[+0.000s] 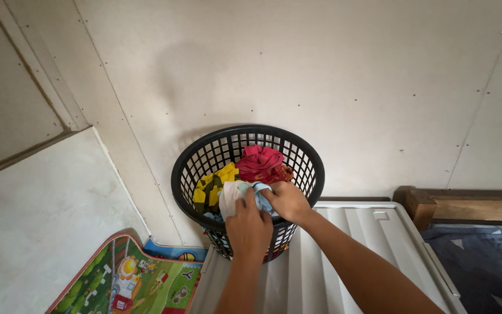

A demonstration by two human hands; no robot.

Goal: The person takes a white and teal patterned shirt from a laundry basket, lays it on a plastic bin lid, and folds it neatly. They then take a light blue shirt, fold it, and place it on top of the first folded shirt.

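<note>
Seen from above, a person's two bare hands are reaching into a round black plastic laundry basket [201, 157] with lattice walls, which is standing at the far edge of a white ribbed lid [344, 256], right against a pale panelled wall [321, 70]. The left hand [248, 228] is lying over the basket's near rim, its fingers curled down and gripping a pale blue and white cloth [232, 195] that is bunched at the top of the pile. The right hand [287, 200] is coming in from the right, just beside the left one, and its fingers are closing on the same cloth near its blue fold; the two hands are touching or nearly touching. Behind the cloth, a crumpled pink and red garment [261, 163] is sitting toward the far right side of the basket, and a yellow and dark green garment [211, 185] is resting against the left wall of the basket. Down at the lower left, beside the lid, a colourful play mat [135, 285] printed with roads and buildings is leaning against a slanted white board [36, 209]. At the right edge, a wooden beam [472, 208] is lying above dark blue patterned fabric [483, 261].
</note>
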